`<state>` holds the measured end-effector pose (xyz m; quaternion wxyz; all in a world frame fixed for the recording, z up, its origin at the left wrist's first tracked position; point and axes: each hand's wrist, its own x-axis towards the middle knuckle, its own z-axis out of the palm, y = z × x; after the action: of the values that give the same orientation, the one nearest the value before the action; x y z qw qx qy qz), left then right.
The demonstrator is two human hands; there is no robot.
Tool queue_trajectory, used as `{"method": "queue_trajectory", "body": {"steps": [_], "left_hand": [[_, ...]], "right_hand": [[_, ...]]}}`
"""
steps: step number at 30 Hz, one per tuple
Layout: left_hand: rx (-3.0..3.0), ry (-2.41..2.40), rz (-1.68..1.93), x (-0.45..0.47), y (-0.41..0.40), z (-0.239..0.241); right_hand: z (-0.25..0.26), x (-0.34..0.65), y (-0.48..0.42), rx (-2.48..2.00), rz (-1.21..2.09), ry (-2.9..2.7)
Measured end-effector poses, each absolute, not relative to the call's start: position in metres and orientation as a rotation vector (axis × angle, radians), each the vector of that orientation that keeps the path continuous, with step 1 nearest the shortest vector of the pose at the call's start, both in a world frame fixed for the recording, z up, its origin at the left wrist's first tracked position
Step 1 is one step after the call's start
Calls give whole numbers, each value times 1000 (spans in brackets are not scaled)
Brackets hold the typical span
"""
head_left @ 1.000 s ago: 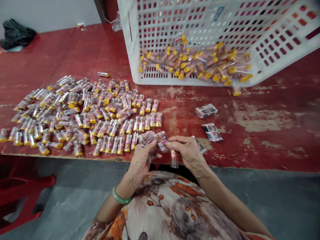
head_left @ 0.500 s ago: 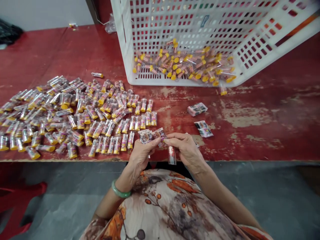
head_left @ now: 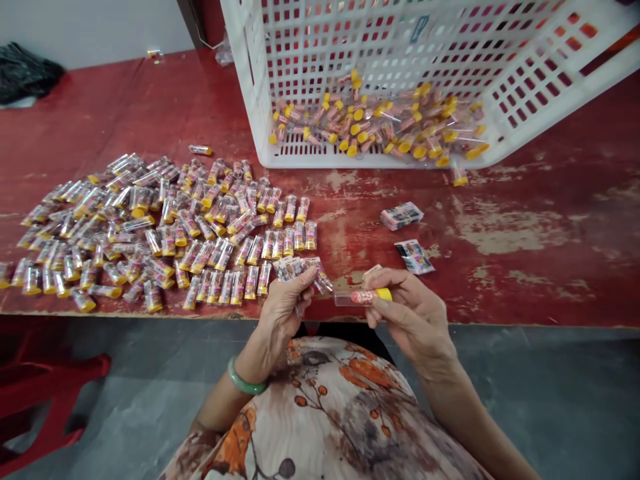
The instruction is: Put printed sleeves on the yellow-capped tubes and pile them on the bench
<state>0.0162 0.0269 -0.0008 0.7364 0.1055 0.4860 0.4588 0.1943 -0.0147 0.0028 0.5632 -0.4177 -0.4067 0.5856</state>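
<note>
My floral top [head_left: 320, 413] is closest, above a grey floor [head_left: 150, 393], with a red stool [head_left: 50, 400] off to my left. In front of me runs a red table [head_left: 530, 267], its paint worn away in pale patches. At its far left sits a black plastic bag [head_left: 25, 73], near a grey wall [head_left: 115, 30].

A broad spread of clear, yellow-capped tubes [head_left: 170, 233] with printed cards inside covers the table to my left, the nearest ones in rough rows. Farther off, a white basket [head_left: 320, 161] holds a jumble of yellow-capped tubes with pinkish contents [head_left: 357, 127]; one more lies at its front rim.

My right hand [head_left: 413, 313] grips a single tube [head_left: 363, 297] by its yellow cap end, the clear end pointing toward my left hand [head_left: 285, 300], just beside it. That left hand clasps several printed cards [head_left: 289, 268] under its thumb, fanned out. Beyond my right hand lie a flat packet [head_left: 415, 257] and, a little farther, a stack of packets [head_left: 401, 216].
</note>
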Motion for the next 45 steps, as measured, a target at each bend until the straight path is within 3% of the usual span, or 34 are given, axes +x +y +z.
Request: {"method": "queue_trajectory", "body": {"steps": [10,17,25,33,36,41,45], "left_hand": [[142,1084,1034,19,24,1],[95,1051,1019,19,23,0],[78,957,988,16,21,7],[231,961,1031,19,11,5],[293,968,1059,16,8,4],[276,1010,1109,6,10,3],[309,989,1075,4,9,6]], "right_hand": [[0,180,-28,-978,972,-1085],[1,179,-30,-926,899,-1248],[-3,175,-24,-1024,190,-1664],[-20,157,-25,-1083,-90,-1765],[-26,155,-18,-1021,-70,-1801],[-17,157,-7,-919,395,-1885],[-9,154,-4,-973,378,-1731]]}}
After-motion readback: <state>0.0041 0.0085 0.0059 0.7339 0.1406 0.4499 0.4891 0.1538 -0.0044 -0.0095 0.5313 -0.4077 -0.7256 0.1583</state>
